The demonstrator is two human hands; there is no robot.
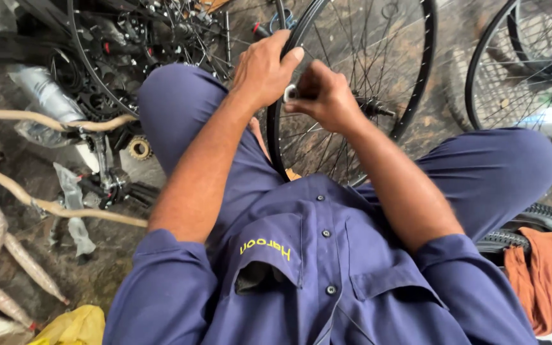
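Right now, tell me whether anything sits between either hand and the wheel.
Nothing visible does. The left hand grips the rim directly, and the right hand holds a small metal tool against the spokes.

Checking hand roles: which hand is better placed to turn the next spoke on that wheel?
Right, probably. The right hand already pinches a small silver tool at the spokes, while the left hand grips the black rim, steadying the wheel.

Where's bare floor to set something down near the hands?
Little. One patch of floor between the held wheel and the right-hand wheel. Left of the left hand it's crowded: wrapped frame tubes, sprocket parts. Right hand pinches a small metal tool.
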